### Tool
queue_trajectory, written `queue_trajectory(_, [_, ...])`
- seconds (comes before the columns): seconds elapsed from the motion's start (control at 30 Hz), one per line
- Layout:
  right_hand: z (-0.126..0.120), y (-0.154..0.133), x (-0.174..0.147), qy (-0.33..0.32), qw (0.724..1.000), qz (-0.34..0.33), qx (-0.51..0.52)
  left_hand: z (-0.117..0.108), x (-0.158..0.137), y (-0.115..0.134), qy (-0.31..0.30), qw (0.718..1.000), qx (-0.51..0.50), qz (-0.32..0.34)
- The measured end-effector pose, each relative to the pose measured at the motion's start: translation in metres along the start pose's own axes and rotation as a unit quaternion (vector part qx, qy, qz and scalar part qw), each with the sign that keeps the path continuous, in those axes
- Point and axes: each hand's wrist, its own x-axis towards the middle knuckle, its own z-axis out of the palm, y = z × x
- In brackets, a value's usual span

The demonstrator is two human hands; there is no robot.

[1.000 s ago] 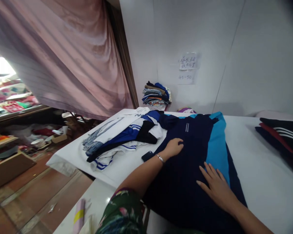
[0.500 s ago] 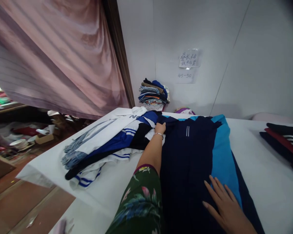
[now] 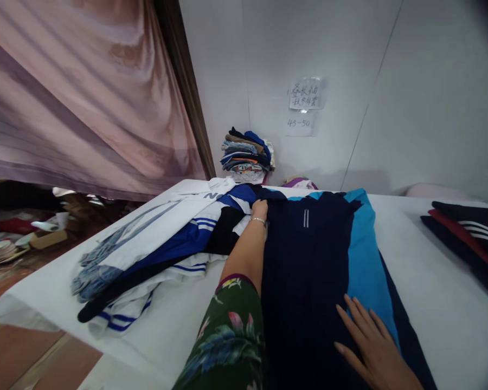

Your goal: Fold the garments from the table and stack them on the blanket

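Note:
A dark navy jacket (image 3: 305,271) with bright blue panels lies spread on the white table before me. My left hand (image 3: 259,210), a bracelet at its wrist, is closed on the jacket's far left part, by the sleeve or shoulder. Flat on the jacket's lower right, over the blue panel and navy cloth, rests my right hand (image 3: 370,338) with its fingers stretched out. Left of the jacket is a loose heap of clothes (image 3: 187,238) in white, blue, black and grey; its far end meets the jacket near my left hand.
Folded dark and red garments (image 3: 467,238) are stacked at the table's right. Beyond the far edge stands a pile of folded clothes (image 3: 248,154) against the wall. Handwritten paper signs (image 3: 303,97) hang there. A pink curtain (image 3: 106,92) drapes at the left, above floor clutter.
My view has shifted slightly, so most things sit further left in the picture. Both hands keep nearly the same places on the jacket, the left closed and the right flat.

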Motion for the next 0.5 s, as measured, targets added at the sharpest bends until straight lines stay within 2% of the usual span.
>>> queue_trajectory(0.17, [-0.004,-0.003,0.002,-0.001,1.000,0.001,-0.009,-0.016,-0.002,0.033,-0.003,0.990,-0.140,0.011])
queue_trajectory(0.27, [-0.007,-0.005,0.003,-0.004,1.000,-0.001,-0.018,-0.023,-0.011,0.054,-0.003,0.979,-0.201,0.043])
queue_trajectory(0.33, [-0.009,-0.006,0.003,-0.005,1.000,-0.004,-0.018,-0.023,-0.025,0.066,-0.018,0.973,-0.208,0.100])
queue_trajectory(0.4, [-0.011,-0.007,0.004,-0.005,1.000,-0.008,-0.013,-0.019,-0.048,0.071,-0.068,0.966,-0.135,0.211])
queue_trajectory(0.43, [-0.012,-0.007,0.004,-0.004,1.000,-0.009,-0.009,-0.016,-0.064,0.070,-0.110,0.951,-0.067,0.280])
queue_trajectory(0.47, [-0.013,-0.006,0.004,-0.003,1.000,-0.009,-0.005,-0.012,-0.083,0.065,-0.162,0.923,0.018,0.347])
queue_trajectory(0.5, [-0.015,-0.006,0.005,-0.004,1.000,-0.008,-0.001,-0.009,-0.103,0.058,-0.225,0.881,0.104,0.403])
